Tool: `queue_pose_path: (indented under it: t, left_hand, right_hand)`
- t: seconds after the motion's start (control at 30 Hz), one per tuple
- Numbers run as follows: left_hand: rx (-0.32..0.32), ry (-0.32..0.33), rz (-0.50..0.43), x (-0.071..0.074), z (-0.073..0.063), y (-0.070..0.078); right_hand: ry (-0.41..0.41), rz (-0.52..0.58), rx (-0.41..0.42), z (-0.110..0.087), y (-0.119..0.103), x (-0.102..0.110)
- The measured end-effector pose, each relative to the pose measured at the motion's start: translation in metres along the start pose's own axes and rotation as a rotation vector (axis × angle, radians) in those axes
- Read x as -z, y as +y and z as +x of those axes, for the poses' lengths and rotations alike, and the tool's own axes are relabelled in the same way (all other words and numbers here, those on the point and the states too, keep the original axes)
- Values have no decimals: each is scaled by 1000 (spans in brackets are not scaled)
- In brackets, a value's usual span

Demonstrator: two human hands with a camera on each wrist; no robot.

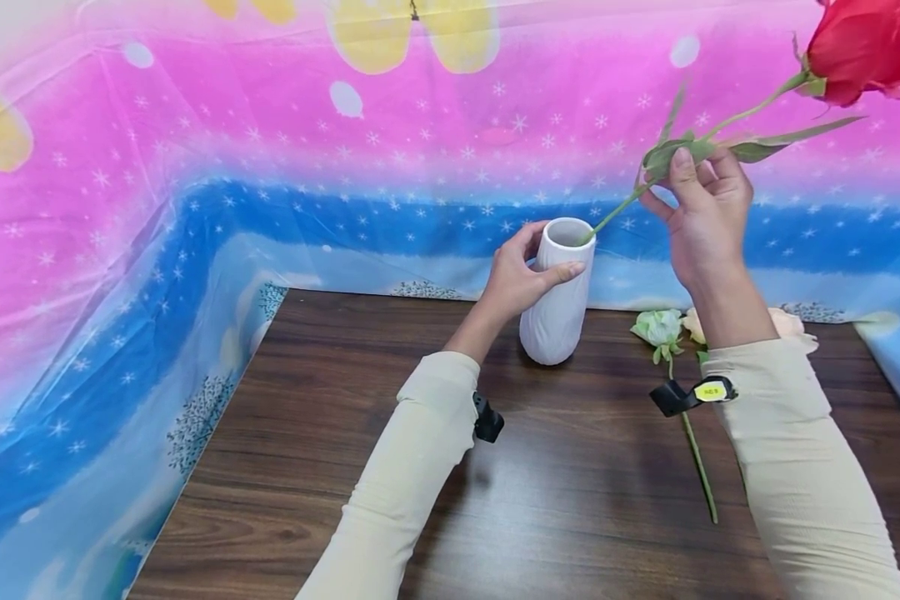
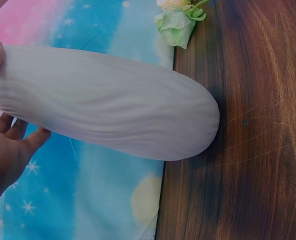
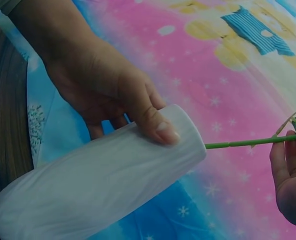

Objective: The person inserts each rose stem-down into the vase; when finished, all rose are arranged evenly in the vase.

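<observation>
A white ribbed vase (image 1: 557, 312) stands near the back edge of the table. My left hand (image 1: 521, 275) grips it near the rim, thumb on the front and fingers round the far side. In the head view, my right hand (image 1: 708, 212) pinches the green stem of a red rose (image 1: 866, 50) among its leaves. The stem's lower end (image 3: 238, 144) is at the vase mouth in the right wrist view; how far it reaches inside is hidden. The rose slants up to the right, its bloom cut off by the frame's corner.
On the brown wooden table (image 1: 330, 467) lies a pale green rose (image 1: 658, 329) with its stem toward me. Beside it, a peach flower (image 1: 793, 325) is partly hidden behind my right forearm. A pink and blue patterned cloth (image 1: 285, 142) hangs behind the table.
</observation>
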State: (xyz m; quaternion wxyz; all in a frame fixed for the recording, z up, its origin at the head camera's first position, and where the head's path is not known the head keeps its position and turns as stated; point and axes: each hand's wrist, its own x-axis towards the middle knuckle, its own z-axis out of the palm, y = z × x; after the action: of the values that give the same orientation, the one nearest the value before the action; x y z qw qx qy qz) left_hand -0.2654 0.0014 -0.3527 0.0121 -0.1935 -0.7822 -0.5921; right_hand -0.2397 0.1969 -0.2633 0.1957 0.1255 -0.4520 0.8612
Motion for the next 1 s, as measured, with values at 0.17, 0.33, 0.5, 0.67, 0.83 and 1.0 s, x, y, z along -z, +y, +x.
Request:
queue_pose_path:
  t: [0.17, 0.33, 0.5, 0.67, 0.83, 1.0]
  left_hand:
    - [1, 1, 5, -1, -1, 0]
    - [-1, 3, 1, -1, -1, 0]
    - [-7, 4, 4, 0, -1, 1]
    - [-10, 9, 4, 0, -1, 1]
    - [-12, 12, 4, 0, -2, 2]
    - [-12, 16, 2, 0, -2, 2]
  right_hand:
    - [-8, -35, 4, -2, 4, 0]
    - [-5, -37, 0, -1, 7, -1]
    - [6, -34, -23, 0, 9, -3]
    - [19, -43, -53, 0, 10, -3]
    - [21, -84, -71, -1, 14, -2]
    - [23, -76, -89, 0, 19, -4]
